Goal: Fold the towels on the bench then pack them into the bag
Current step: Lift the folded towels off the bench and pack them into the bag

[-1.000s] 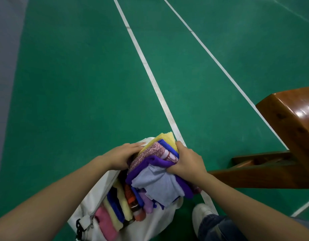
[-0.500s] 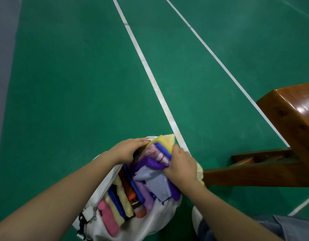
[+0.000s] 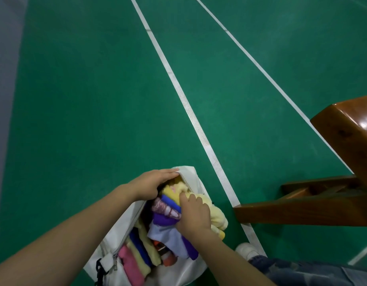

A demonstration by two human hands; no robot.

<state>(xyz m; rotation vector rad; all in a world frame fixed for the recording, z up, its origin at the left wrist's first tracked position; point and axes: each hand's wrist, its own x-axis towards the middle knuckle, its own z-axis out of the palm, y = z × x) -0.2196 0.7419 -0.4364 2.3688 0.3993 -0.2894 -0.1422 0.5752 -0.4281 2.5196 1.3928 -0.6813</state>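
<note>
Filling the open mouth of the white bag [image 3: 192,179], the stack of folded towels [image 3: 164,220] stands half inside it, layered blue, patterned pink, purple and lavender, with a yellow towel [image 3: 217,218] bulging over the bag's right edge. The right hand [image 3: 194,215] clasps this stack from above, fingers bent down onto the yellow towel and thumb set against the purple layer. Nearer the camera, a row of packed towels [image 3: 137,256] in pink, cream, blue and orange stands on edge inside the bag. The left hand [image 3: 153,182] holds the bag's far rim beside the zipper, fingers curved over the fabric and thumb hidden beneath. The bag lies on the green court floor [image 3: 85,100], just left of a white line [image 3: 191,112]. To the right stands the wooden bench [image 3: 343,141], apart from the bag, and a white shoe [image 3: 247,250] shows near the lower right.
</note>
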